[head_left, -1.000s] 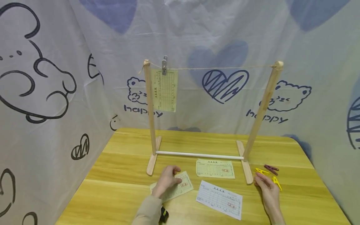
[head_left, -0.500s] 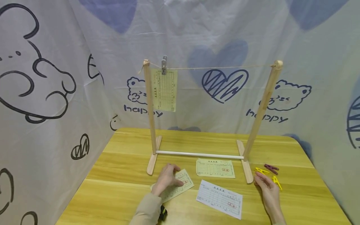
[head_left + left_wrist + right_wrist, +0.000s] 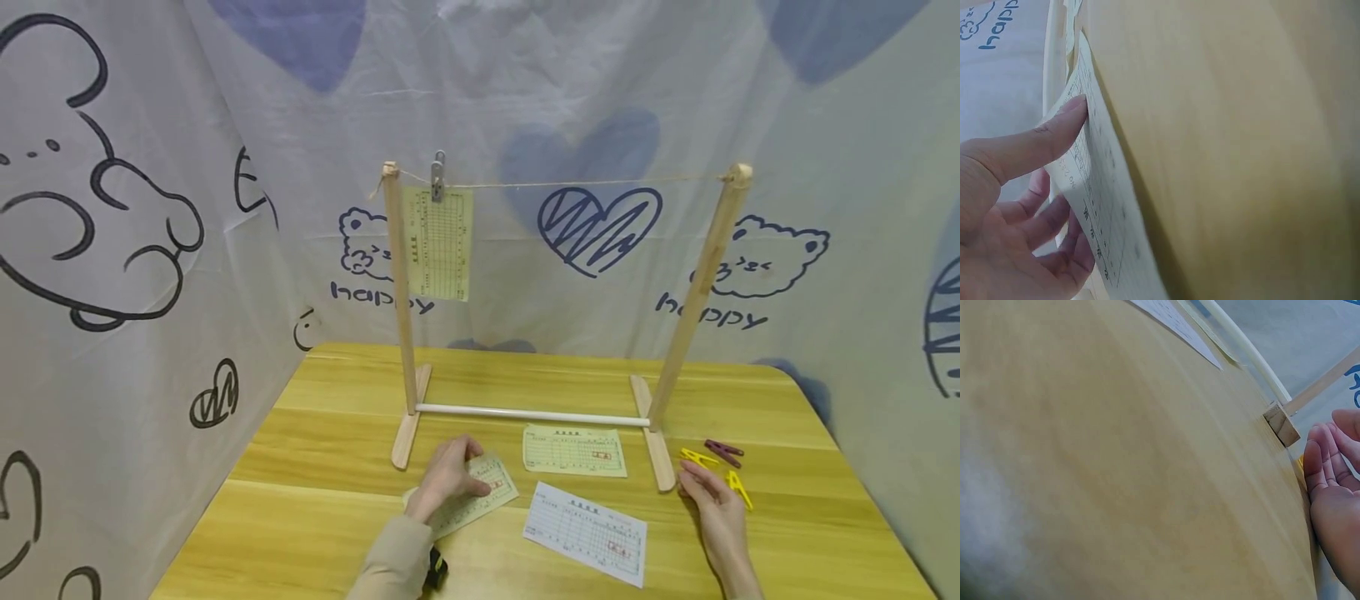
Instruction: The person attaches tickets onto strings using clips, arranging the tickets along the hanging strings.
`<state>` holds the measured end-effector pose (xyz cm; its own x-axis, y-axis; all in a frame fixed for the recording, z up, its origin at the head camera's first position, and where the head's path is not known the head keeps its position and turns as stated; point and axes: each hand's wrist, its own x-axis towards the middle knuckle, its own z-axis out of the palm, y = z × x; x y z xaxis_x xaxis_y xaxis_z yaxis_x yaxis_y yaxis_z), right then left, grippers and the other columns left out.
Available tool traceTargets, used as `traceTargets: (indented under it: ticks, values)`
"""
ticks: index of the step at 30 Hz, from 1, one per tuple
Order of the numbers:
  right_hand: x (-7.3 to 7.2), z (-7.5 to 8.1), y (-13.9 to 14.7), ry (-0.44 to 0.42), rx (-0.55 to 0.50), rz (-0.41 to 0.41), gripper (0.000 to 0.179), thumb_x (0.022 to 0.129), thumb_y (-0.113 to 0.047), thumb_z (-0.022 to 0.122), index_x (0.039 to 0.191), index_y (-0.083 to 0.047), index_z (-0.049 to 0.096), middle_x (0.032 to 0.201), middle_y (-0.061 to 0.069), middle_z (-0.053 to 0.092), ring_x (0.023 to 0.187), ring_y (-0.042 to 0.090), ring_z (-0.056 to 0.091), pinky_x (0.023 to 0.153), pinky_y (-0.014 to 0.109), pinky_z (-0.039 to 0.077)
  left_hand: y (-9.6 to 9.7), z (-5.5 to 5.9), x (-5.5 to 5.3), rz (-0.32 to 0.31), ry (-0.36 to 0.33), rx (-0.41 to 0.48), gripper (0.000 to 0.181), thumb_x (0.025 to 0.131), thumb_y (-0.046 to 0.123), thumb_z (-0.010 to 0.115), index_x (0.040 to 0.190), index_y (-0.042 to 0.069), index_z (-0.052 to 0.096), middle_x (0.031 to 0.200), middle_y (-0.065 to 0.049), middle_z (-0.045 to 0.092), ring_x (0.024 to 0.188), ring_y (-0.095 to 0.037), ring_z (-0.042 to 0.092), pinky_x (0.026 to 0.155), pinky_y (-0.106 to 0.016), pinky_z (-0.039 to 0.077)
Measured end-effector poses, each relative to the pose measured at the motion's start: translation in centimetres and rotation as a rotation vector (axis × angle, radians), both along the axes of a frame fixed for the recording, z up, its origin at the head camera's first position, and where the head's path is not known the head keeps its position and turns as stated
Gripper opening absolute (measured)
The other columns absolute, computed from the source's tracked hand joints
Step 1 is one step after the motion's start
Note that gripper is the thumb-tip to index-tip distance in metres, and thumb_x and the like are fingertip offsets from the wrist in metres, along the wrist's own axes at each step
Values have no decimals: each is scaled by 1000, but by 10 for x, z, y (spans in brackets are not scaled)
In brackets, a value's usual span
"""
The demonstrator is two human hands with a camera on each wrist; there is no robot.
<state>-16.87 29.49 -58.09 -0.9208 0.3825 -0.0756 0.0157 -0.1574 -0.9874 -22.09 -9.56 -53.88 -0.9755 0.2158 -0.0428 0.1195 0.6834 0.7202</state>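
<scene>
My left hand [image 3: 447, 482] pinches a pale green printed receipt slip [image 3: 491, 492] at the table's front left. In the left wrist view the thumb presses the face of the slip [image 3: 1100, 147], which bows up from the wood, and the other fingers are partly hidden behind it. My right hand [image 3: 712, 504] rests on the table at the right, fingers loosely curled with nothing visible in them. Just beyond its fingertips lie two yellow clothespins [image 3: 738, 488] and a dark purple clothespin [image 3: 723, 452]. A white slip [image 3: 585, 533] and another green slip [image 3: 573, 450] lie flat between the hands.
A wooden frame with two posts [image 3: 693, 308] stands behind the slips, joined low by a white rod [image 3: 532, 414]. Along its top runs a string [image 3: 585, 182], where a metal clip [image 3: 437, 179] holds a hanging green slip [image 3: 441, 250]. Printed cloth [image 3: 487, 67] surrounds the table.
The slip under my left hand has shifted slightly to the right and its far edge has risen a little. My right hand has stayed put.
</scene>
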Motion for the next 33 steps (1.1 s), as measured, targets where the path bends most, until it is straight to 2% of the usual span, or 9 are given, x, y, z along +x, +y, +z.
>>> traceTargets:
  ticks: [4,7,13,17,22,25,28,33]
  values:
    - [1,0,0,17,-11,6,21,96,-9,67,116,-5,73,96,-21,73,82,-4,66,76,9,54,-2,0,-2,-11,-33,57,54,67,0,90,111,1,60,99,-14,66,86,-20,59,76,-31,48]
    - [1,-1,0,26,-20,9,20,96,-8,67,116,-5,73,96,-20,73,82,-4,66,76,10,54,-5,-2,-4,-6,-35,71,52,70,-2,87,114,0,60,100,-16,66,86,-22,60,76,-33,49]
    - [2,-1,1,28,-12,4,21,96,-8,67,116,-4,73,96,-20,73,82,-3,66,76,10,54,-9,-4,-6,11,-61,108,38,82,-2,77,117,-4,63,99,-17,69,84,-20,62,73,-31,52]
    - [1,-1,1,12,-3,12,22,97,-10,67,117,-6,72,97,-21,73,83,-3,66,77,10,54,-12,-3,-7,14,-76,143,26,89,2,72,112,-6,66,98,-17,71,81,-16,62,70,-28,51]
    - [-1,1,1,-4,-12,-5,21,97,-11,67,117,-8,73,95,-19,73,82,-2,65,76,11,54,-16,-3,-9,31,-77,186,14,93,7,69,100,-5,69,88,-14,71,71,-12,57,62,-23,47]
    - [-3,3,1,10,-34,-52,20,96,-6,67,115,-4,73,90,-15,74,77,0,65,71,12,55,-17,-5,-9,39,-80,208,16,95,10,67,99,-5,70,83,-12,70,67,-11,56,58,-22,45]
    - [-3,4,4,43,-42,-137,18,94,2,67,107,-5,76,82,-13,73,70,0,65,65,12,54,-18,-6,-8,51,-88,224,19,96,12,66,98,-6,70,80,-12,68,65,-11,55,56,-21,44]
    - [0,1,12,68,34,-300,16,90,4,68,101,-6,76,74,-15,68,64,-3,63,60,9,52,-18,-7,-8,51,-98,230,20,98,14,65,99,-5,71,80,-12,68,64,-11,55,55,-20,43]
